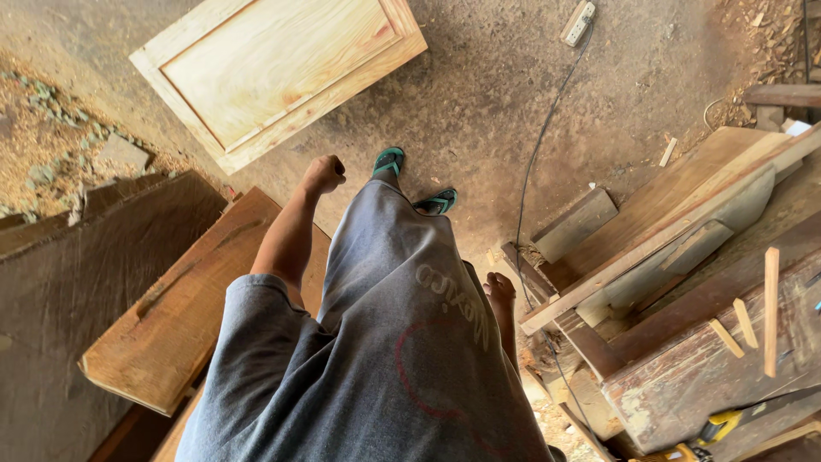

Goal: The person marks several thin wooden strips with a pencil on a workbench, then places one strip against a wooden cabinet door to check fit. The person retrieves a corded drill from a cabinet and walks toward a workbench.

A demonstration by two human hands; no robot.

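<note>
I look straight down my grey shirt at my feet in green flip-flops [389,160] on a dusty floor. My left hand [323,174] hangs at my side with the fingers closed in a fist, holding nothing, above the end of a brown plank [171,316]. My right hand [500,289] hangs on the other side, fingers curled in, also holding nothing. It is close to a stack of boards [599,282] on my right.
A pale framed wooden panel [274,68] lies on the floor ahead. A dark slab [77,274] lies at left. A cable [539,154] runs from a power strip [578,23] toward a cluttered workbench [701,359]. A yellow tool [714,425] sits at the bottom right.
</note>
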